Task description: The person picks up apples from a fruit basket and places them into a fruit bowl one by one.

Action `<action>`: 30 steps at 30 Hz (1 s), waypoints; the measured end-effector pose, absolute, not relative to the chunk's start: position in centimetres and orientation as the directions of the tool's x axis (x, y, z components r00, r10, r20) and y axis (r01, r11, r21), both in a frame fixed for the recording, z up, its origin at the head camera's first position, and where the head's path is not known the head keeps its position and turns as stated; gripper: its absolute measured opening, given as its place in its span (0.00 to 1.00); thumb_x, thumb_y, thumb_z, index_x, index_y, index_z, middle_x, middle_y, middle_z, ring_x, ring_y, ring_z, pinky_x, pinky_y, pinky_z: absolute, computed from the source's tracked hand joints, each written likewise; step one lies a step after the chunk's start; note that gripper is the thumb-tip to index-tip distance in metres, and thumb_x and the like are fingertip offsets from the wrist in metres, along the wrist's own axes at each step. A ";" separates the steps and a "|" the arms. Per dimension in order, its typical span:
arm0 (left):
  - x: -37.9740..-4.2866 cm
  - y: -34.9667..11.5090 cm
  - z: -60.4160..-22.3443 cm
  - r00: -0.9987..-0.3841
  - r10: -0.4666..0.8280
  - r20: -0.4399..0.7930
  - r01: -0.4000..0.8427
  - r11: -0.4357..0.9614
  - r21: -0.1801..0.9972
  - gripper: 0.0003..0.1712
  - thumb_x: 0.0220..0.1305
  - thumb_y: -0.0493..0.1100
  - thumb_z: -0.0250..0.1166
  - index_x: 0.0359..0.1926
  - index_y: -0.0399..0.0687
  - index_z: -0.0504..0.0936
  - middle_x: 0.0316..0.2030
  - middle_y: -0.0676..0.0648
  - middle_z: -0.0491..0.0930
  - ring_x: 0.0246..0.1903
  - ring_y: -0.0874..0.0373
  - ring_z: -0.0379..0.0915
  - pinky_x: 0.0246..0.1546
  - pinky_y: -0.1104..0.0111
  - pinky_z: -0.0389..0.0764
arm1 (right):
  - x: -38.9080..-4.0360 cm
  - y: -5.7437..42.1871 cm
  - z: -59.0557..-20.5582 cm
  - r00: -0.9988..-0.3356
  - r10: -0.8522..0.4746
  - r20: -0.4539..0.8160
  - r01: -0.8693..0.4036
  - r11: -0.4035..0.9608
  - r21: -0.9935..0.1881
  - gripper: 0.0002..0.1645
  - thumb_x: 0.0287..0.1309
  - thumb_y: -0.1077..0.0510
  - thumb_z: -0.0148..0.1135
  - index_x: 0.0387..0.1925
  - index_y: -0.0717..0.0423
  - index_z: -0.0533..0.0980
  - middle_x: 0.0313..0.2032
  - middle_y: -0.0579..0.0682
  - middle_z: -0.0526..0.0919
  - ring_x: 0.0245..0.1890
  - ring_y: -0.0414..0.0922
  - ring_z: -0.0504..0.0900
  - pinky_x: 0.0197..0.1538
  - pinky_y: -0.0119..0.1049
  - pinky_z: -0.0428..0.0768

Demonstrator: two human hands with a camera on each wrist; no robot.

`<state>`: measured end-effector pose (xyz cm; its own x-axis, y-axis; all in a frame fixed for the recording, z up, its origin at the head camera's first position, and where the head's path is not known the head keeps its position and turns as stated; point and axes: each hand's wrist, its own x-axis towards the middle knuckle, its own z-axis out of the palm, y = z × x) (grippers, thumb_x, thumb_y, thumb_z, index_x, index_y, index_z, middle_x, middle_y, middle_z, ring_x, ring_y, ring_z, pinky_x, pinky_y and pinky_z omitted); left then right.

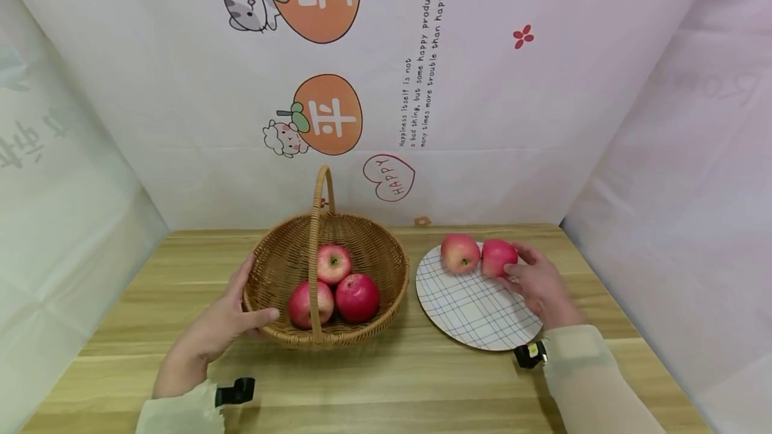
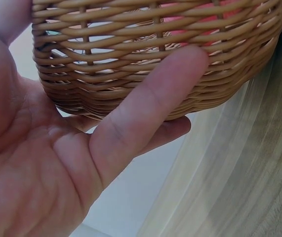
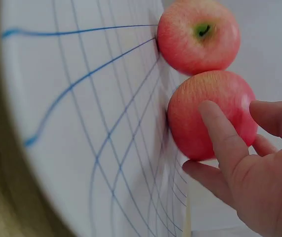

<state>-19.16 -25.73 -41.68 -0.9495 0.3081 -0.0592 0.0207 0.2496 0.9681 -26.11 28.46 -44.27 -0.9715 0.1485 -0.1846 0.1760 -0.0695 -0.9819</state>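
A brown wicker basket (image 1: 274, 266) with a tall hoop handle stands on the left half of the table, three red apples (image 1: 358, 298) inside it. My left hand (image 1: 220, 327) grips its left side, the thumb lying toward the front rim; in the left wrist view, fingers (image 2: 150, 98) lie against the woven wall. On the right, a round white plate (image 1: 476, 317) with blue grid lines bears two apples. My right hand (image 1: 543, 286) holds the right-hand apple (image 3: 195, 116), fingers around its side. The other apple (image 1: 460, 253) sits right beside it, touching or nearly so.
The wooden table (image 1: 386, 387) runs back to a white printed cloth (image 1: 482, 119) hanging behind it. More white cloth hangs along both sides. Basket and plate stand apart with a narrow strip of table between them.
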 end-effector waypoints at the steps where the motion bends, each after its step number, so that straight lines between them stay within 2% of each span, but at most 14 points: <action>1: -19.1 -25.7 -41.7 -0.949 0.309 -0.061 0.019 0.250 0.968 0.67 0.63 0.41 0.71 0.78 0.64 0.25 0.74 0.37 0.17 0.29 0.33 0.76 0.35 0.50 0.82 | -26.0 28.5 -44.1 -0.970 0.147 -0.191 0.182 -0.074 -0.981 0.43 0.67 0.76 0.46 0.79 0.56 0.46 0.78 0.56 0.37 0.67 0.64 0.58 0.56 0.47 0.77; 7: -19.1 -25.7 -41.8 -0.948 0.314 -0.051 0.025 0.233 0.972 0.66 0.64 0.37 0.69 0.79 0.63 0.25 0.74 0.37 0.17 0.29 0.37 0.78 0.34 0.50 0.82 | -25.5 28.9 -43.0 -0.969 0.157 -0.191 0.177 -0.097 -0.979 0.47 0.66 0.75 0.48 0.80 0.54 0.43 0.78 0.54 0.32 0.65 0.61 0.58 0.55 0.46 0.78; 14: -19.0 -25.7 -41.7 -0.948 0.316 -0.043 0.030 0.221 0.975 0.66 0.64 0.37 0.69 0.79 0.63 0.25 0.74 0.36 0.17 0.30 0.40 0.79 0.34 0.50 0.82 | -24.9 28.5 -41.3 -0.972 0.203 -0.121 0.136 0.060 -0.989 0.46 0.67 0.70 0.55 0.80 0.51 0.47 0.78 0.54 0.38 0.68 0.63 0.57 0.52 0.45 0.79; 21: -19.0 -25.7 -41.7 -0.948 0.314 -0.050 0.028 0.239 0.971 0.66 0.63 0.38 0.70 0.78 0.65 0.25 0.74 0.37 0.16 0.29 0.35 0.78 0.36 0.51 0.82 | -24.3 27.6 -39.6 -0.983 0.158 -0.095 0.106 0.066 -0.992 0.45 0.69 0.64 0.57 0.80 0.48 0.48 0.78 0.53 0.39 0.68 0.63 0.59 0.52 0.46 0.79; 25: -19.0 -25.7 -41.7 -0.948 0.314 -0.056 0.022 0.239 0.971 0.67 0.63 0.39 0.71 0.78 0.65 0.25 0.74 0.37 0.16 0.29 0.34 0.79 0.37 0.53 0.82 | -24.2 27.4 -38.8 -0.989 0.123 -0.088 0.088 -0.001 -0.996 0.45 0.70 0.60 0.59 0.80 0.45 0.48 0.78 0.50 0.39 0.68 0.61 0.58 0.55 0.46 0.77; 30: -19.1 -25.6 -41.6 -0.948 0.313 -0.058 0.022 0.245 0.969 0.67 0.63 0.40 0.71 0.78 0.65 0.25 0.74 0.37 0.16 0.28 0.31 0.78 0.39 0.58 0.81 | -23.9 27.2 -38.2 -1.000 -0.011 -0.025 0.027 -0.286 -0.958 0.42 0.72 0.55 0.57 0.79 0.40 0.50 0.77 0.48 0.41 0.70 0.61 0.54 0.59 0.53 0.72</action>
